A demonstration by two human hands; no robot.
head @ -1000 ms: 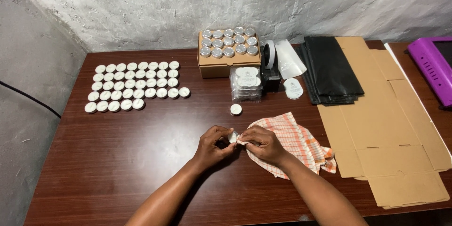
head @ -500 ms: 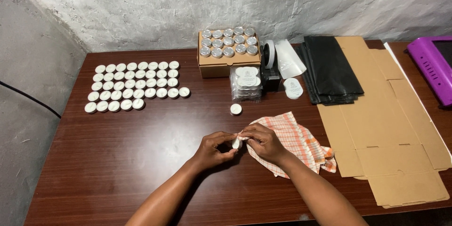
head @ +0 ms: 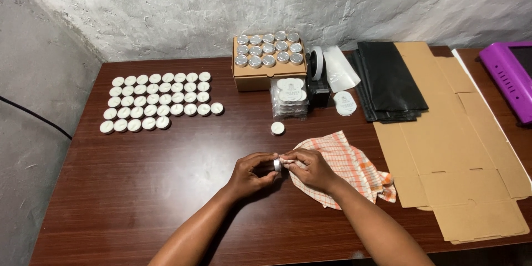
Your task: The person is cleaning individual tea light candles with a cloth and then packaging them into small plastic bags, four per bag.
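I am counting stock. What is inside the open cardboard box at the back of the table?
The box holds rows of small round silver tins, about fifteen on top. Anything beneath that layer is hidden.

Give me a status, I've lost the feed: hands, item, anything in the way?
Left hand holds small round tin. Right hand presses checked cloth onto it. Loose white tin beyond, apart from both hands.

Fingers [head: 266, 162] hide most of the small tin [head: 277, 164]; purple device [head: 510, 77] cut off
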